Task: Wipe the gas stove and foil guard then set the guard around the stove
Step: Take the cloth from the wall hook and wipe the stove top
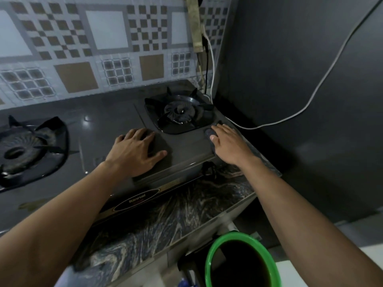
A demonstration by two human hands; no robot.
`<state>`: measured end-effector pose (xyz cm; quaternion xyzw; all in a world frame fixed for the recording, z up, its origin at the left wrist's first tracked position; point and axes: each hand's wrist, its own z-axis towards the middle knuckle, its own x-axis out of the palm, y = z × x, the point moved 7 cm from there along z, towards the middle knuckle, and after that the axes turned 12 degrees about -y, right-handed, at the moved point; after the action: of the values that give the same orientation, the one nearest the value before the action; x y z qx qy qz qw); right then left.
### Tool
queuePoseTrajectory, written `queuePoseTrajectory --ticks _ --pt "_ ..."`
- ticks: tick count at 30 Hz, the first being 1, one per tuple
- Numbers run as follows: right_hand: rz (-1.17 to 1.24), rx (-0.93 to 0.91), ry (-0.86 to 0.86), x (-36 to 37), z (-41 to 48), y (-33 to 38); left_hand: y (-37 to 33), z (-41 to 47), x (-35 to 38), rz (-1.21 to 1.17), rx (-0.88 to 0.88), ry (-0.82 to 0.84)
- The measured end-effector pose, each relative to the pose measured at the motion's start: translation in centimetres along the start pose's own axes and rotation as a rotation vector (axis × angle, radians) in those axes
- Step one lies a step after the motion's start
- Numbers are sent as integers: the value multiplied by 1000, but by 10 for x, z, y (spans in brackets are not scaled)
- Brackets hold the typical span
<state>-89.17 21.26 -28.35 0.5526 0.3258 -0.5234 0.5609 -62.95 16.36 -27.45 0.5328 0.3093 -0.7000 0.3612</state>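
gas stove [116, 129] on the marbled counter [165, 214] by the tiled wall | left hand [136, 150] flat, fingers spread on stove top | right hand [226, 141] pressing a dark cloth [209, 132] at stove's right front corner | green bucket [209, 264] below

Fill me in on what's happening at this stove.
A person is wiping the gas stove. The right hand presses a dark cloth on the stove's front right corner, beside the right burner. The left hand lies flat on the stove top, bracing it. No foil guard is in view. A green bucket stands below the counter.
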Motion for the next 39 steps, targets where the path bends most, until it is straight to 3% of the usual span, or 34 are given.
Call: queuePoseTrajectory --ticks 6,12,16,27,34,39 --pt "42 56 -35 -9 21 -25 19 10 -13 -42 -117 23" --pt "226 165 -45 -14 50 -51 45 21 -8 -65 -248 282" --pt "359 254 26 -7 74 -68 54 21 0 -10 -234 378" --pt "661 238 143 17 159 -62 56 19 3 4 -213 341" --pt "672 199 194 26 208 -47 76 28 -3 -118 -259 279" --pt "584 203 155 30 235 -38 84 29 -3 -42 -286 315"
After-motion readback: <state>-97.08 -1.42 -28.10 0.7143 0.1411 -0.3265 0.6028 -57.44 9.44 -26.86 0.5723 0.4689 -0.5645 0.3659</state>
